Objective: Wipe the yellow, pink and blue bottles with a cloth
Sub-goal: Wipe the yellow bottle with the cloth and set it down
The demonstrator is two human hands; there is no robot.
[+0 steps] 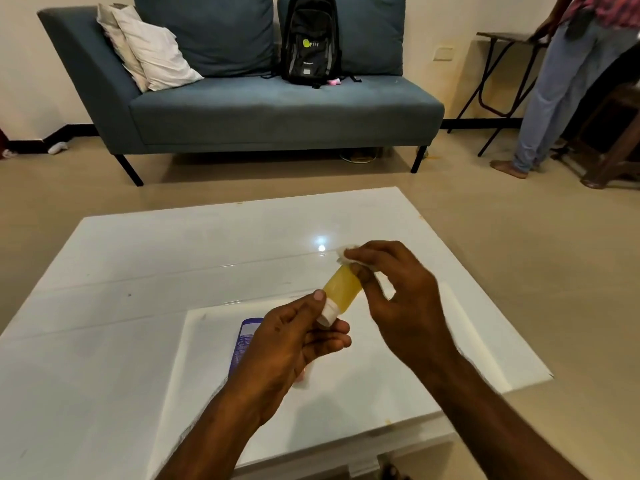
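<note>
Two hands work above a white table [145,271], the biggest thing near them, with a sofa [263,112] and a bag [309,39] well beyond it and a second person [561,81] standing at the far right. The table's top is mostly bare, so there is open room on every side; its near edge lies below the forearms and its right corner juts out beside the right arm.

The left hand [294,344] pinches the yellow bottle [341,289] at its white cap [327,315], thumb on top and fingers curled beneath, holding it tilted up and away over the table. The right hand [398,299] presses a small white cloth [348,256] against the bottle's far end, fingers closed round cloth and bottle together. The blue bottle [244,344] lies flat on the table, just under the left wrist. A pale shape below the left hand may be the pink bottle; too little shows to tell.

The main risk seems to be the hold on the cap alone: a firm rub at the far end could twist the cap loose or lever the bottle out of the pinch, dropping it onto the blue one. The cloth is small and bunched, so it may slip from the fingers or miss parts of the surface.
</note>
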